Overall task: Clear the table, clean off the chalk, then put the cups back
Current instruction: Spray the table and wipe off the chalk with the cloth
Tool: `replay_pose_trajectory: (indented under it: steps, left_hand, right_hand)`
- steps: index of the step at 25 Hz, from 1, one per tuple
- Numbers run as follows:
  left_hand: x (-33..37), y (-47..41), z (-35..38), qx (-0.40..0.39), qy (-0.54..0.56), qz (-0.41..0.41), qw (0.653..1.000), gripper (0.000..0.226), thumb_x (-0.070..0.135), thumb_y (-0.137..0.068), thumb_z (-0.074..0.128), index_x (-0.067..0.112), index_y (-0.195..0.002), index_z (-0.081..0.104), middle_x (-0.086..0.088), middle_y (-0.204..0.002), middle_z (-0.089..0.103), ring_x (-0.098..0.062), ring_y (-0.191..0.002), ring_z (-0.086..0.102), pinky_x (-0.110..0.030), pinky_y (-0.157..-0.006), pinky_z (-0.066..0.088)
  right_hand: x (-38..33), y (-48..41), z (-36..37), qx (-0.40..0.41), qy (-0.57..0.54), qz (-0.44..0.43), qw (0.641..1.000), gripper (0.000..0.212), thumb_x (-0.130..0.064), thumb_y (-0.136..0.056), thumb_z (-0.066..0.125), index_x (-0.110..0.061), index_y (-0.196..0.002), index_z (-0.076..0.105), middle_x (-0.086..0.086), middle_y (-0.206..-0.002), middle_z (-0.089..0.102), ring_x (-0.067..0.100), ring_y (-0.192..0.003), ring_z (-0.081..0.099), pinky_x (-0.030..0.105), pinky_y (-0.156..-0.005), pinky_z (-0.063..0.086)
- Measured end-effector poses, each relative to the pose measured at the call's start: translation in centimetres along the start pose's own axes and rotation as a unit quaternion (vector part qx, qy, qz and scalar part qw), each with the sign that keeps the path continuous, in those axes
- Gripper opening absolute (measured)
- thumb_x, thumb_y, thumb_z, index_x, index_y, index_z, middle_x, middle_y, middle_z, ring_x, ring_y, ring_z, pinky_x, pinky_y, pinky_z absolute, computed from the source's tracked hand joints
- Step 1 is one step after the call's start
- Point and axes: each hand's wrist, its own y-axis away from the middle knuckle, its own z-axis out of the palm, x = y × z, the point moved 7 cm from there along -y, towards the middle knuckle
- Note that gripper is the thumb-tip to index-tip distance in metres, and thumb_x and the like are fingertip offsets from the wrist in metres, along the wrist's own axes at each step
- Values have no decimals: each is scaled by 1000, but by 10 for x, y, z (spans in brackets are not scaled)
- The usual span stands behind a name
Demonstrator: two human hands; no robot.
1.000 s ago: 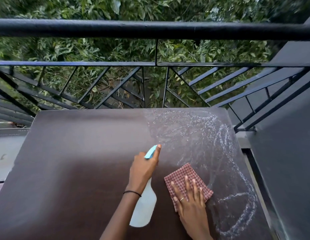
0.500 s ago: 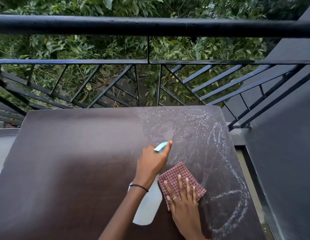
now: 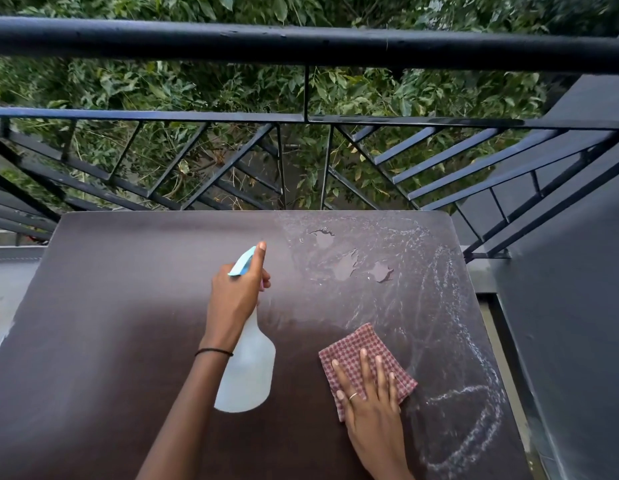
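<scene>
A dark brown table fills the lower view. White chalk marks smear its right half, with wet puddles near the far edge. My left hand grips a white spray bottle with a light blue trigger head, held above the table's middle and pointing away from me. My right hand lies flat, fingers spread, pressing a red checked cloth onto the table beside the chalk. No cups are in view.
A black metal balcony railing runs just beyond the table's far edge, with green foliage behind it. A grey wall stands close to the table's right side. A grey ledge lies at the left.
My left hand has drawn the spray bottle back to the left, away from the chalk. More wet puddles now show on the far chalked area. The cloth hand has stayed put.
</scene>
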Motion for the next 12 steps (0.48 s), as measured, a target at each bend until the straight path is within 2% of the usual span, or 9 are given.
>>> replay_pose_trajectory:
  steps: [4,8,12]
  left_hand:
    - [-6,0,-4,-11,-15,11,1000,64,60,-94,46,18,-48,58,-4,-69,70,-23,-73,68,-40,-71,55]
    - [-15,0,-13,-17,-19,9,1000,71,56,-96,46,1,-54,61,-3,-65,70,-15,-71,68,-29,-73,50]
    - [-19,2,-20,-32,-42,10,999,74,56,-96,45,-7,-60,62,-3,-68,71,-12,-70,68,-22,-67,48]
  right_hand:
    - [14,-47,-13,4,-10,24,1000,49,-48,-98,15,-45,-147,22,8,-157,22,33,-143,21,46,-112,15]
    - [30,-136,-30,15,-11,77,997,53,-49,-94,17,-41,-147,24,12,-157,21,39,-142,21,53,-112,21]
    - [-3,-211,-33,-27,-9,51,998,50,-45,-100,23,-44,-148,10,8,-161,0,36,-146,-1,52,-118,3]
